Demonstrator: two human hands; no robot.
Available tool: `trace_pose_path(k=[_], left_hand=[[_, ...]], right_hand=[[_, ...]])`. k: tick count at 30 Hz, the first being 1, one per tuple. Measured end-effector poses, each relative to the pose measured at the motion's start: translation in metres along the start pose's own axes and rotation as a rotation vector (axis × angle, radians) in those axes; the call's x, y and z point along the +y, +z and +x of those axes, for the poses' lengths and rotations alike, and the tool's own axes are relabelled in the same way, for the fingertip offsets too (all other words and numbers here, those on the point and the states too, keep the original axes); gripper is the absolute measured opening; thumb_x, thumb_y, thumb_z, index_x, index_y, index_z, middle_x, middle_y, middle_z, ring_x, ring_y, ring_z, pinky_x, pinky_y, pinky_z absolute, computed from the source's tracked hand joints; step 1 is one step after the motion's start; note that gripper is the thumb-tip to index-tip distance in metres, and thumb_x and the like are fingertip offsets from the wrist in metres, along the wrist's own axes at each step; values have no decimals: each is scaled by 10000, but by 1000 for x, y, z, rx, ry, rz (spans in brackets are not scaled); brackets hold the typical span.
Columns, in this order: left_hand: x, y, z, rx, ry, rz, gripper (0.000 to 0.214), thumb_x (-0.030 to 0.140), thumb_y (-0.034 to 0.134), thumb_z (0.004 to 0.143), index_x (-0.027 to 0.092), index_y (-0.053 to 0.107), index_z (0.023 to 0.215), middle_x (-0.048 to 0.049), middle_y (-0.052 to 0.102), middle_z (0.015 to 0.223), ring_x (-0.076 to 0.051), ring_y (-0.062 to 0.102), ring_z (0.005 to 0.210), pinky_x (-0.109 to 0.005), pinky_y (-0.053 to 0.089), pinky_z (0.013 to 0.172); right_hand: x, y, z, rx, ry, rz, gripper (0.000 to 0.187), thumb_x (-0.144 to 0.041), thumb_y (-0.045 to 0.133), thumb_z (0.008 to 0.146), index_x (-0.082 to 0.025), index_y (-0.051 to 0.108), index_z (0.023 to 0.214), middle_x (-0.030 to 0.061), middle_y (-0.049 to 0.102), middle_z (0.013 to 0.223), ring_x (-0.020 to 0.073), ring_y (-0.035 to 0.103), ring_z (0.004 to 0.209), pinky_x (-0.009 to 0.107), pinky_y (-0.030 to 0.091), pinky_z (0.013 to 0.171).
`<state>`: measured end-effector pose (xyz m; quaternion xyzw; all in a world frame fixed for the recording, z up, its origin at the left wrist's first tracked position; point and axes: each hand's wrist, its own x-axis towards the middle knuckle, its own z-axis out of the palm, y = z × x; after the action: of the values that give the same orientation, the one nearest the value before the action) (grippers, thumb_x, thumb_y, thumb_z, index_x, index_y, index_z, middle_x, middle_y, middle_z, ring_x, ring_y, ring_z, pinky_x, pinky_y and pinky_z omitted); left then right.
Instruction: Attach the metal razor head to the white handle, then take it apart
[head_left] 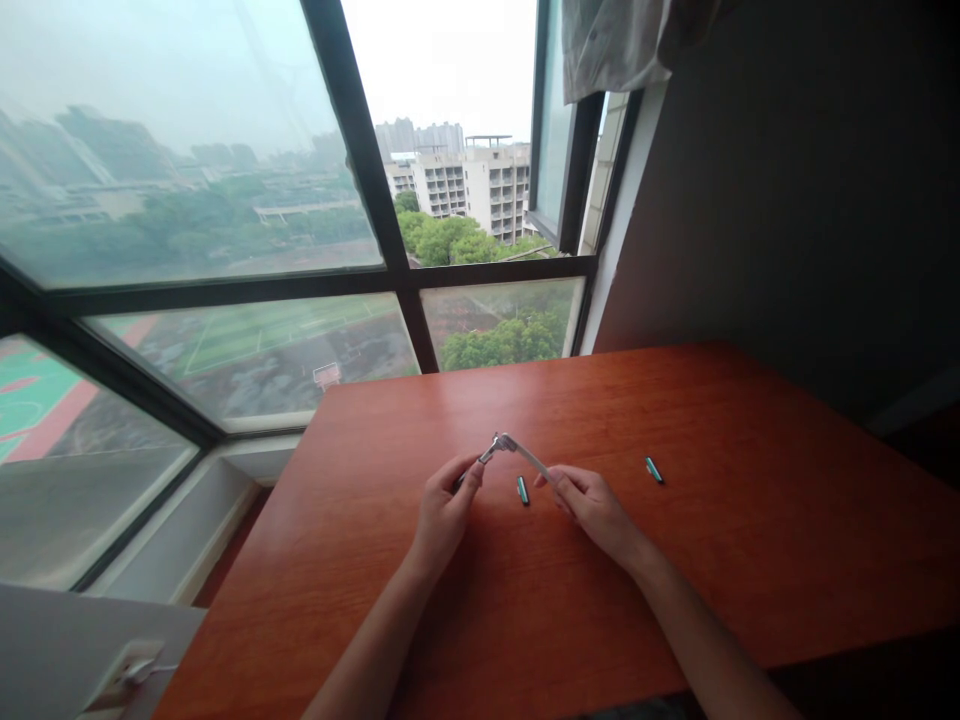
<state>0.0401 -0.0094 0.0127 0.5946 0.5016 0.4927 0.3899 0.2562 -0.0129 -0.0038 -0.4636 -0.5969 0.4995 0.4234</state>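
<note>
Both my hands rest on a reddish-brown wooden table (pixel 675 420). My right hand (pixel 592 505) is closed round the handle of a slim silver razor (pixel 525 455), which points up and left. My left hand (pixel 446 515) pinches a small dark part at the razor's head (pixel 491 450); what that part is I cannot make out. Between my hands a small teal blade cartridge (pixel 523 490) lies on the table. A second teal cartridge (pixel 655 470) lies to the right of my right hand.
Large dark-framed windows (pixel 397 270) stand behind and left of the table, with buildings and sports fields far below. A dark wall (pixel 787 180) rises on the right. Pale cloth (pixel 615 40) hangs at the top. A white socket (pixel 124 675) sits at bottom left.
</note>
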Motion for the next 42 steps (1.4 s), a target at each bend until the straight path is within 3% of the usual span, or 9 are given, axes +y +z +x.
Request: trace_pose_path(k=[9,18,24,30,35,42], left_hand=[[-1,2,-2,-81,14,-17,315,369,595,841,129,722,1001,-25,561,703,-154,474,679,-237,381,632],[4,-4,2,58,-33,-23,351,423,613,812,130,730,968,-14,553,667,-144,467,635,-225,363,576],[1,-1,0,-70,-37,-35,367,421,603,823,120,725,993,-11,537,653,-141,465,639,-232,371,600],[0,-1,2,-17,-78,-56,379,445,598,823,114,727,956,-14,511,650,-130,430,610,-217,335,542],[-3,-3,3,-63,-132,-121,426,472,564,844,111,700,1025,-5,483,647,-107,381,564,-206,288,492],[-2,0,3,-133,-204,-232,491,515,565,830,86,676,1041,38,381,582,-77,289,499,-203,204,446]], right_hand=[[-1,0,-1,-2,11,17,473,-537,442,895,-118,661,887,-48,355,543,94,309,489,227,231,452],[-3,0,-1,-5,-2,-13,482,-549,451,883,-127,681,843,-44,352,545,100,325,499,228,241,462],[-3,0,-1,16,6,-11,502,-563,458,874,-119,691,886,-48,368,531,98,332,485,225,253,457],[-2,0,-1,23,12,-23,506,-562,460,872,-115,698,871,-45,362,529,97,328,482,225,245,452],[-4,0,-2,35,-15,-57,504,-542,458,883,-106,710,905,-39,366,542,98,337,496,224,258,461],[-8,0,-2,93,-126,-189,444,-507,471,892,-139,719,910,2,525,607,141,478,572,237,362,527]])
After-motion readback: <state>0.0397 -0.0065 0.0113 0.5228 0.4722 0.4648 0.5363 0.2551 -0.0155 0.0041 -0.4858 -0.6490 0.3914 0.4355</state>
